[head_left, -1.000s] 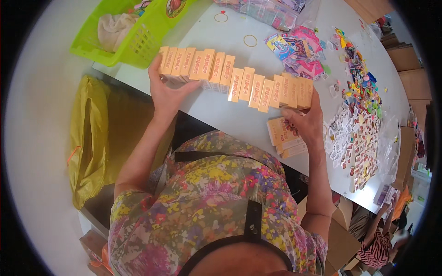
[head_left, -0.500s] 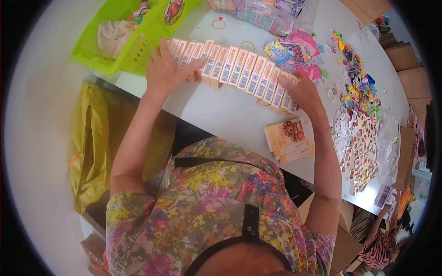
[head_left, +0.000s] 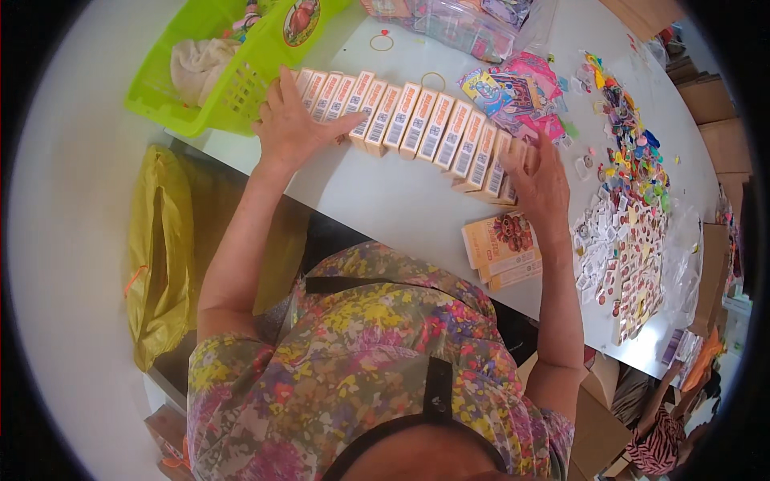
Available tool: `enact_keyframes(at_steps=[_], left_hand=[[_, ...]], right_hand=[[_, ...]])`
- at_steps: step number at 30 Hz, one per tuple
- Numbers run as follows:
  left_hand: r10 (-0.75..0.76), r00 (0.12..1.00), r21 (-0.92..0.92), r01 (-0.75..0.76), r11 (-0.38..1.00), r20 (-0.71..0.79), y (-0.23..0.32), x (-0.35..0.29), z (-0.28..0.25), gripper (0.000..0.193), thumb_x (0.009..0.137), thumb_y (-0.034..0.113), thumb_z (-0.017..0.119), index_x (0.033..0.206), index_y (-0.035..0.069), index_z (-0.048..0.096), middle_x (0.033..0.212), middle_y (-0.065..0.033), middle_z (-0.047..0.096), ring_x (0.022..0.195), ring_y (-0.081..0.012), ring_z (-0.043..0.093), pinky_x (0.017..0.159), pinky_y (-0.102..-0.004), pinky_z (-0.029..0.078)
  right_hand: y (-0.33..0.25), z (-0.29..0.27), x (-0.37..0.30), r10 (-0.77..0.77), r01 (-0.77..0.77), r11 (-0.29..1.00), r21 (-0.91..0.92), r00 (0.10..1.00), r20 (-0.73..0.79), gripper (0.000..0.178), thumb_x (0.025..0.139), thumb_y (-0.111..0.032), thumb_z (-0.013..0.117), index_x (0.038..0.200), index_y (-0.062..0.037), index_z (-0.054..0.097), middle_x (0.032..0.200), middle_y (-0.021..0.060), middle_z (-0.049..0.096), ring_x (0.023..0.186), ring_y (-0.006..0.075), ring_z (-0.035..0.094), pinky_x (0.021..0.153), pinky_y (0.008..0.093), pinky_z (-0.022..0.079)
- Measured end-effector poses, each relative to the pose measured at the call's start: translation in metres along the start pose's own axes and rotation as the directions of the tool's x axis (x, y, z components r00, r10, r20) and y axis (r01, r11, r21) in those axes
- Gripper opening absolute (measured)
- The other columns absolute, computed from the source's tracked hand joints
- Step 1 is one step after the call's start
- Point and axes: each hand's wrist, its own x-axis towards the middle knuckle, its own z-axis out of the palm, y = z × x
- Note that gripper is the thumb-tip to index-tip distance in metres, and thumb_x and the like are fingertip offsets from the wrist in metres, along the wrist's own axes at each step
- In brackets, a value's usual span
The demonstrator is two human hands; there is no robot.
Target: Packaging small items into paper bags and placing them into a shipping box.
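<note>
A curved row of several small orange-and-white boxes (head_left: 411,120) stands on edge across the white table (head_left: 377,196), printed narrow sides up. At the row's left end, my left hand (head_left: 295,122) lies against the boxes with its fingers spread and its thumb reaching over a few of them. My right hand (head_left: 541,180) rests at the right end, fingers apart and touching the last boxes, some of which it covers. Close to my right wrist lie a few flat orange cartons (head_left: 501,244), loosely overlapped, one showing a cartoon figure.
A green basket (head_left: 188,116) holding a cloth sits at the left corner. Pink picture packets (head_left: 525,92), a clear bin (head_left: 449,28) and two thin rings lie beyond the row. Small colourful trinkets (head_left: 634,144) and white pieces (head_left: 597,240) spread along the right. A yellow bag (head_left: 160,256) hangs left.
My right hand has shifted slightly outward and its fingers have lifted upward along the row's right end. The boxes there lean a little differently. My left hand stays nearly in place.
</note>
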Motion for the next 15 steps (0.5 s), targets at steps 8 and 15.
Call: enact_keyframes(at_steps=[8,15], left_hand=[[0.033,0.999,-0.092,-0.036,0.995,-0.033,-0.002,0.004,0.007,0.131,0.055,0.071,0.078,0.146,-0.003,0.019,0.140,-0.0268,0.036,0.126,-0.0456,0.039,0.103,-0.0565,0.032],[0.020,1.000,-0.125,-0.020,0.992,-0.003,-0.002,0.003,0.001,0.132,0.054,0.069,0.079,0.146,-0.003,0.018,0.143,-0.0279,0.033,0.130,-0.0457,0.035,0.105,-0.0551,0.031]], right_hand=[[-0.051,0.009,0.021,-0.674,0.658,0.699,-0.280,0.737,0.050,0.076,0.081,-0.047,0.066,0.142,-0.0099,0.040,0.148,0.0145,0.037,0.139,0.0334,0.030,0.112,0.0564,0.018],[-0.059,0.056,0.032,-0.747,0.778,0.594,-0.202,0.627,0.222,0.072,0.087,-0.053,0.056,0.145,-0.0136,0.037,0.152,0.0090,0.032,0.140,0.0302,0.028,0.112,0.0576,0.017]])
